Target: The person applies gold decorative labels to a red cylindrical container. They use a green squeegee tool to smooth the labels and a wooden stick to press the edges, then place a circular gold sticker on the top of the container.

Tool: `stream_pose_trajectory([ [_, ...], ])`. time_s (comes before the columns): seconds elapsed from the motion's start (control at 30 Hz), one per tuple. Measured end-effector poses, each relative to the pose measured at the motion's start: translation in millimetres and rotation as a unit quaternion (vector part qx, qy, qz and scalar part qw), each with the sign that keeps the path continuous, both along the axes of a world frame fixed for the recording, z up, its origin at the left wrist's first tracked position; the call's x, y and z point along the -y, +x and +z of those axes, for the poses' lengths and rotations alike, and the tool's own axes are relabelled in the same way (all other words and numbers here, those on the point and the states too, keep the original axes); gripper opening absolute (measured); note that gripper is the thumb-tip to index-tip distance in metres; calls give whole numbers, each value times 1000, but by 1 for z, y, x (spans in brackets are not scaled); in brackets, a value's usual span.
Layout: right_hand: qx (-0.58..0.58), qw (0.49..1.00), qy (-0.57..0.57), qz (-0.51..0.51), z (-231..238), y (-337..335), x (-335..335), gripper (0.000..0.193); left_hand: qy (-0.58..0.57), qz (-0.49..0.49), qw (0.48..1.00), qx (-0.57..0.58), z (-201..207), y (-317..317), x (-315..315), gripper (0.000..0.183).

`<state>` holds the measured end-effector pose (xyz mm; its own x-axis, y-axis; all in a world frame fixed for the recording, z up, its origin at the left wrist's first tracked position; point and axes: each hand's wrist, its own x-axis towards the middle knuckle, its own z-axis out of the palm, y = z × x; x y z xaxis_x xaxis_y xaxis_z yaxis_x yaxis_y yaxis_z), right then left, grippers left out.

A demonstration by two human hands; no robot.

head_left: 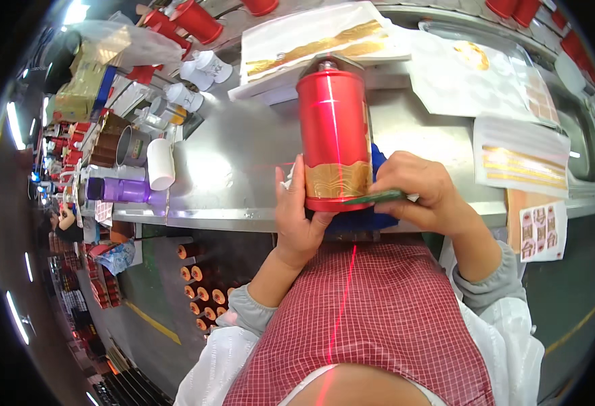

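A glossy red cylinder (pixel 331 125) lies on the bench with its near end towards me, and a gold patterned band (pixel 338 181) runs round that end. My left hand (pixel 299 220) grips its near left side, fingers along the wall and thumb under the rim. A bit of white material (pixel 287 177) shows at those fingers; its kind is unclear. In my right hand (pixel 427 193) is a flat green scraper-like blade (pixel 373 197), pinched between thumb and fingers, its tip at the band's lower edge. Blue cloth (pixel 379 160) shows beneath and beside the cylinder.
White sheets with gold decals (pixel 317 47) lie behind the cylinder; another gold-striped sheet (pixel 522 159) is at right, near a sink basin (pixel 585 135). At left stand a white roll (pixel 161 164), a purple bottle (pixel 125 190) and white cups (pixel 213 66). A red laser line crosses the cylinder.
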<state>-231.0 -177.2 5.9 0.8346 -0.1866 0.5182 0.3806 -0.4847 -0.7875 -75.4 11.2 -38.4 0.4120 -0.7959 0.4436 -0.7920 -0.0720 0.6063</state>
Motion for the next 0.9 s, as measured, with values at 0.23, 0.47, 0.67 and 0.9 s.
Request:
stream_pose_trajectory([
  [0.23, 12, 989, -141, -47, 34, 42, 1, 17, 17, 5, 999, 36, 5, -1, -5, 84],
  [0.47, -7, 991, -131, 15, 32, 34, -16, 25, 23, -21, 996, 85, 19, -6, 3, 86],
  [0.67, 15, 971, -80, -226, 27, -16, 28, 39, 11, 3, 996, -83, 7, -6, 6, 92],
  [0.9, -172, 848, -210, -455, -15, -168, 100, 34, -22, -20, 998, -51, 8, -11, 10, 85],
])
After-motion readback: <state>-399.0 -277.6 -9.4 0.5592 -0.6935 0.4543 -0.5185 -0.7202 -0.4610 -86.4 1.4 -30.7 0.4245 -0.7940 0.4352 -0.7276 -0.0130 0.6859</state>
